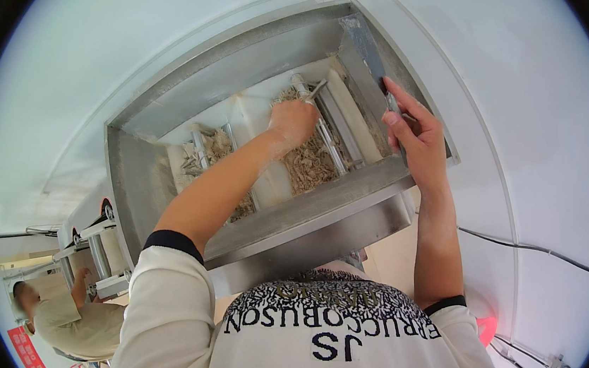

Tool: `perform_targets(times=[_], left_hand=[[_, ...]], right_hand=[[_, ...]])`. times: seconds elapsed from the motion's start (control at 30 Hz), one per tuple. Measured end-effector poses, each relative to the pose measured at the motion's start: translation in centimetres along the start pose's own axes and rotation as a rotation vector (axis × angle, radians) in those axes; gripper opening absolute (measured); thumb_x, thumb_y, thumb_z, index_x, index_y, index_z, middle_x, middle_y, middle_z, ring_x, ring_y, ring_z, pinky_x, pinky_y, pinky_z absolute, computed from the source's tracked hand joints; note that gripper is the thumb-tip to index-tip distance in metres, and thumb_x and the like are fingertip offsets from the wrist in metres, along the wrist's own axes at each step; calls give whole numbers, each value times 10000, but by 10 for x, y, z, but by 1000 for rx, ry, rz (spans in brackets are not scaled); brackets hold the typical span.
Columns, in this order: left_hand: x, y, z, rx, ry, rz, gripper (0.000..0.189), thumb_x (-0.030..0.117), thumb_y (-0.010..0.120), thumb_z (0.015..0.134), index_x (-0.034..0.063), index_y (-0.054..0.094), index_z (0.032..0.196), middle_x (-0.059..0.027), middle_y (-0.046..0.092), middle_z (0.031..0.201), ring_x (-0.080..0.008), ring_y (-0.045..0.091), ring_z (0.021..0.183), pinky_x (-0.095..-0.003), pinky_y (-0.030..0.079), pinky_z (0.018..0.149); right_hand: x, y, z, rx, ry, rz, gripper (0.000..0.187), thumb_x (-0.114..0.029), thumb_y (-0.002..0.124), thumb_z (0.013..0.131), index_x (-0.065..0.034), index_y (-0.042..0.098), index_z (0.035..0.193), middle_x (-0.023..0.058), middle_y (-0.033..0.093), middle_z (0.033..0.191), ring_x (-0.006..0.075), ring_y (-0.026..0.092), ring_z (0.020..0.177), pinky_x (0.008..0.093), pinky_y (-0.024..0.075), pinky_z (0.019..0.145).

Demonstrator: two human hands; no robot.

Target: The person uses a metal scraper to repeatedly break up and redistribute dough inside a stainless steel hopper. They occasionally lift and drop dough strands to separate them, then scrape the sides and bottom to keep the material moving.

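Note:
My right hand [417, 132] grips the handle of a flat metal scraper [366, 46]. Its blade points away from me, along the right inner wall of a stainless-steel trough [160, 117]. Inside the trough, my left hand [296, 122] is curled over crumbly dough [311, 164], close to a shiny metal bar [330, 143]. The fingertips are hidden, so what they hold does not show. A thin metal spoke [319, 90] juts out just past that hand. More dough crumbs [216, 146] lie around another bar [199, 148] on the left, partly covered by my forearm.
A white divider [252, 129] splits the trough's bottom. A white wall [532, 108] stands close behind and to the right, with a black cable [535, 248] along it. On the left, a person [74, 322] is beside a machine with rollers [100, 256].

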State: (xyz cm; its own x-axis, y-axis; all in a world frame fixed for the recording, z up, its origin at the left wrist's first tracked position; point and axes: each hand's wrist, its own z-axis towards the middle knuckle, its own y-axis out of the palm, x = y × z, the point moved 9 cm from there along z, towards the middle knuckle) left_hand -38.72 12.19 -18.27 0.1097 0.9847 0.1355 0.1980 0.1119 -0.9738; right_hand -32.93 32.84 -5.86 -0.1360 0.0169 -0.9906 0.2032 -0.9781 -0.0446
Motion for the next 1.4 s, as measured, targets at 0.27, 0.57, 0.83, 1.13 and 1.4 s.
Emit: perform_targets(times=[0.27,0.57,0.83,1.13,1.4], left_hand=[[-49,-10,21,324,-7,-280,347,322,710,885,77,713,1132,-164,721,949,-268,703,900,-419,533,789],[-51,5,37,259,49,-608,252,222,693,899,57,712,1088,-176,710,917,-276,688,884,-380,510,765],[-61,-7,-2,2,19,-321,230,207,648,925,60,710,1091,-159,705,977,-295,664,954,-377,501,816],[28,20,-37,-447,290,-704,185,175,624,952,28,715,1019,-80,706,883,-188,695,835,-344,566,733],[-45,-107,-108,-101,103,-557,71,63,610,934,26,665,961,-38,630,781,-127,585,717,-286,486,663]], right_hand=[[4,-1,0,-5,43,-21,452,-105,648,935,-110,581,1382,-49,479,808,38,443,609,203,369,522],[2,-2,-1,4,13,17,449,-110,643,941,-113,577,1385,-52,473,801,38,441,610,202,364,522],[4,0,-1,-2,-9,48,430,-147,674,940,-160,604,1365,-72,489,734,31,403,594,191,336,519],[5,-2,-1,-2,-24,22,423,-168,679,939,-173,613,1357,-74,496,748,27,395,594,188,337,513],[-29,23,5,-251,-147,-362,413,-140,689,899,-182,651,1308,-17,583,778,128,457,560,272,404,540]])
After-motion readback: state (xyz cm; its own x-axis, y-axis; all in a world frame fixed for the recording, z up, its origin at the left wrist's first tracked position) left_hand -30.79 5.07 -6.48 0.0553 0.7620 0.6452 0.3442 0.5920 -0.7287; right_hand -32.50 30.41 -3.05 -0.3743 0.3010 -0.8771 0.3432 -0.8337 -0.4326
